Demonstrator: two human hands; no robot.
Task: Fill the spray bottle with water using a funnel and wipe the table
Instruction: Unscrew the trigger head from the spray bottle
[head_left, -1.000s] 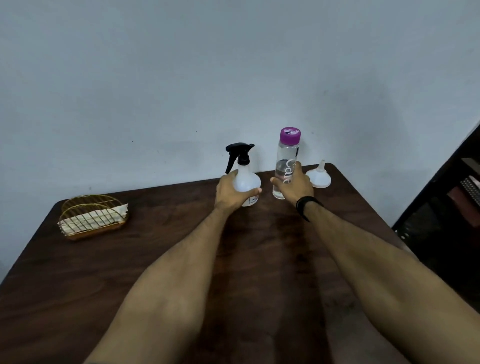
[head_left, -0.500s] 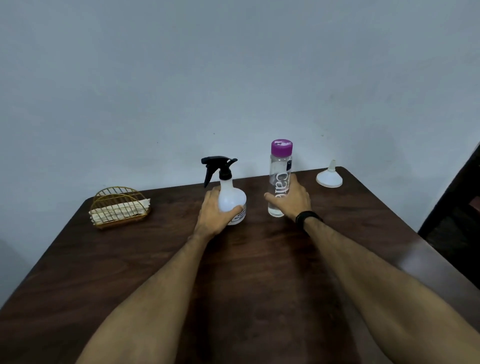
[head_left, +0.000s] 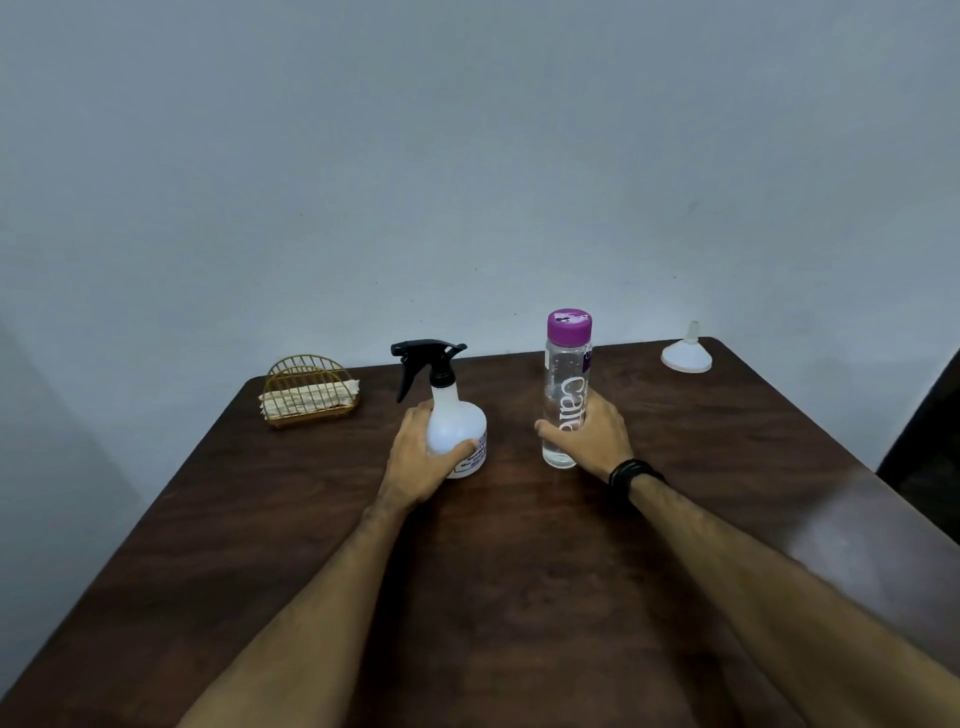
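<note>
Two hands are out over the dark wooden tabletop (head_left: 519, 597), each wrapped around a bottle. The left hand (head_left: 421, 465) grips the white spray bottle (head_left: 457, 431) low on its rounded body, fingers (head_left: 415, 415) curled round the far side and the thumb pressed across the front just above the label. The bottle stands upright on the tabletop, its black trigger head (head_left: 426, 358) in place on top with the nozzle pointing left. The right hand (head_left: 592, 434) holds the clear water bottle (head_left: 563, 395) around its lower half, thumb in front and the fingers curved behind the clear plastic. That bottle is upright too, its base on the wood, and the purple cap (head_left: 569, 326) is on. White lettering runs up its side. The two bottles stand near each other, apart, roughly in the middle of the tabletop's far half. A dark band (head_left: 634, 475) sits on the right wrist.

The white funnel (head_left: 687, 354) rests wide mouth down, spout pointing up, at the far right corner, well apart from both hands. Toward the far left corner is a gold wire holder (head_left: 306, 384) with pale folded napkins (head_left: 311, 397) lying in it. A plain grey-blue wall (head_left: 467, 156) stands behind the tabletop, and something dark shows at the right edge, too cut off to identify.
</note>
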